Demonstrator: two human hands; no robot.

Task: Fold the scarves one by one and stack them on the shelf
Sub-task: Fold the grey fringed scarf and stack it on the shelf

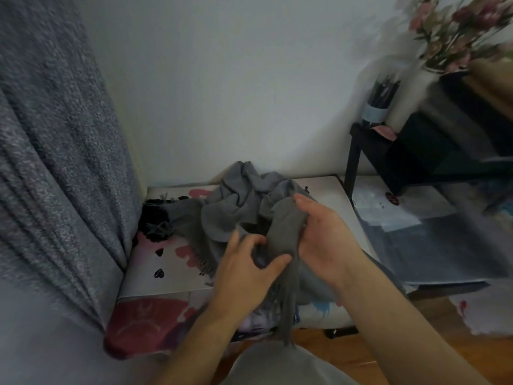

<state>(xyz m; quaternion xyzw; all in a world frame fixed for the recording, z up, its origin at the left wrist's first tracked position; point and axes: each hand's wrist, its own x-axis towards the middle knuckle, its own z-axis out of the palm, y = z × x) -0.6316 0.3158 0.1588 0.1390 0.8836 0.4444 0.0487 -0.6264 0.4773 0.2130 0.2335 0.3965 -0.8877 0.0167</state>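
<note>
Two bare hands meet over the near edge of a printed tabletop (172,282). Left hand (244,269), grip pinching a gathered end of the grey scarf (236,209); right hand (324,234), grip closed around the same bunched end, whose fringe (287,309) hangs below. Beyond, the scarf lies crumpled on the tabletop. Farther right, a black shelf (416,151) against the wall.

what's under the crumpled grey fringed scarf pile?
Under the crumpled grey fringed scarf: a white surface with pink and black prints, and a black fabric item poking out left. The rest is covered.
</note>
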